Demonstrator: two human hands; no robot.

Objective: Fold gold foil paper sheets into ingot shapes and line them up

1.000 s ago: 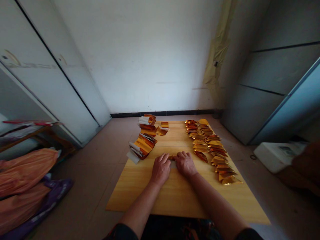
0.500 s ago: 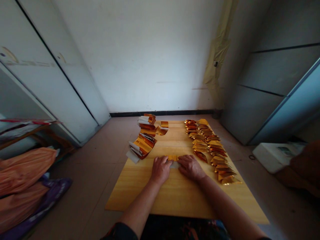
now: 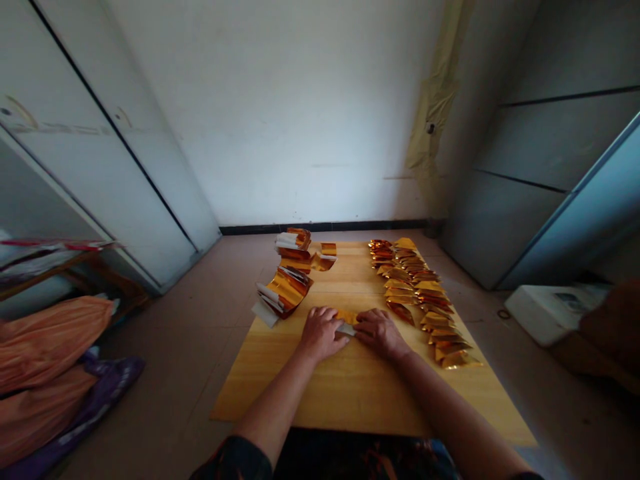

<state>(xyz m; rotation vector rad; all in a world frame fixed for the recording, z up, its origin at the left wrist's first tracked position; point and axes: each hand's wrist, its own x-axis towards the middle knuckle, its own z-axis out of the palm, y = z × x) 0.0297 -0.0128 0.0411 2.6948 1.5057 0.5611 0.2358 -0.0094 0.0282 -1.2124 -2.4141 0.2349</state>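
Observation:
Between my two hands lies a sheet of gold foil paper (image 3: 346,317), its pale underside showing along the near edge. My left hand (image 3: 323,331) grips the sheet's left end, fingers curled over it and thumb at the near side. At the right end, my right hand (image 3: 380,331) holds it with bent fingers. Both hands rest low over the wooden board (image 3: 360,387). Loose gold sheets with pale backs (image 3: 287,290) lie curled in stacks to the left. Folded gold paper pieces (image 3: 443,327) stand in overlapping rows to the right.
A low pale wall stands beyond the board, with grey cabinets (image 3: 100,153) left and a grey-blue cabinet (image 3: 540,167) right. Orange cloth-like bundles (image 3: 55,340) and a purple bag (image 3: 110,387) lie at left. A white box (image 3: 537,313) sits on the floor at right.
My left hand has shifted slightly, its thumb now stretched rightward along the near side of the sheet. The pale near edge looks tilted and narrower. My right hand has barely moved.

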